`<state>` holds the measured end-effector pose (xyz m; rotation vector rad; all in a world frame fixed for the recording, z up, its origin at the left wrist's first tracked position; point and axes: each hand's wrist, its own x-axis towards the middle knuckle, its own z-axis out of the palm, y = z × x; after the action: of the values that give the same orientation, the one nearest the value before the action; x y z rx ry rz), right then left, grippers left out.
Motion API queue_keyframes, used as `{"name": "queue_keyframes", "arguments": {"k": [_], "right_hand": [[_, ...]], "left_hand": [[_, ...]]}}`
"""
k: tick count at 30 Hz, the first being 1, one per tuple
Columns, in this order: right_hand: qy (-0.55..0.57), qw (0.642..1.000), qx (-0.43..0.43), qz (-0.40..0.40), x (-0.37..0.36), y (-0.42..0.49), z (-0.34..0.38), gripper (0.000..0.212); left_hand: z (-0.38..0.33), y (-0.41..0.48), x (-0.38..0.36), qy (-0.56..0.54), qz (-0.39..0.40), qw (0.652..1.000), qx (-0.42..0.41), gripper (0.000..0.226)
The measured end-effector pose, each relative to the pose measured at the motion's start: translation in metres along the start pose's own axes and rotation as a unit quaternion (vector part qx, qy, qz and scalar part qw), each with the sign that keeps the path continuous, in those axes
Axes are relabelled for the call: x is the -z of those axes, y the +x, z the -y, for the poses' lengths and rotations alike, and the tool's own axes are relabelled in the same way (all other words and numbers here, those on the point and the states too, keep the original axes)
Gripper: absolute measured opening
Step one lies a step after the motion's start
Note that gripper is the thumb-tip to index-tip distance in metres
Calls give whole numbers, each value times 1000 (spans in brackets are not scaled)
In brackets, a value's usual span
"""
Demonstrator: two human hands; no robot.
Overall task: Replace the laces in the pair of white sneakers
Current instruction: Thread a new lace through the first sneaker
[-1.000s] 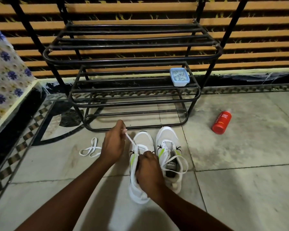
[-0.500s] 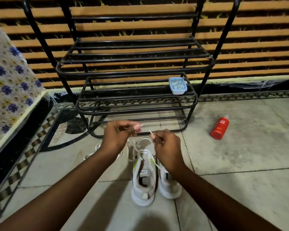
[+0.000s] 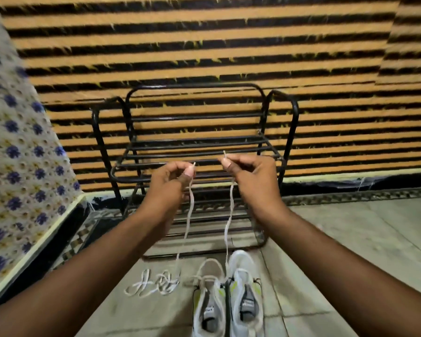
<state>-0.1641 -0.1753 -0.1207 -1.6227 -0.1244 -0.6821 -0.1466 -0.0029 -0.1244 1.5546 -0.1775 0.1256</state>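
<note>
Head view, frame motion-blurred throughout, edges soft.

Left hand [image 3: 167, 183] and right hand [image 3: 252, 177] are raised side by side in front of a black metal shoe rack [image 3: 291, 132], apart from each other. Each pinches one tip of a white lace [image 3: 226, 239] between thumb and forefinger; the other fingers are curled loosely into the palm. The short stiff tips poke up above both pinches.

From each hand one strand hangs down, slack and slightly wavy, toward the pair of white sneakers [image 3: 243, 263] on the tiled floor [image 3: 350, 251] at bottom centre. The strands reach the toe end of the pair. There the blur hides which eyelets they pass through, and the right strand seems to end between the two shoes — cannot tell which shoe takes it.

The sneakers stand side by side, toes toward the rack, with yellow-green accents; their heels are cut off by the bottom edge.

A second loose white lace [image 3: 153, 284] lies tangled on the floor just left of the pair.

The hands and forearms cover the rack's lower shelves. Behind it is an orange-and-black striped wall [image 3: 204, 45]; at far left a blue-flowered cloth [image 3: 15, 166] is cut by the edge.
</note>
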Motion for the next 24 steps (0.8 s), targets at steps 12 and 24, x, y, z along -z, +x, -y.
{"name": "queue_keyframes", "arguments": {"k": [12,24], "right_hand": [[39,999,0,-6,-15,10,45,10],[45,999,4,6,-18,3,55,17]], "left_hand": [[-67,0,1,-55,41,997,-35,14],[-79,4,4,-52,7,998,-31,11]]}}
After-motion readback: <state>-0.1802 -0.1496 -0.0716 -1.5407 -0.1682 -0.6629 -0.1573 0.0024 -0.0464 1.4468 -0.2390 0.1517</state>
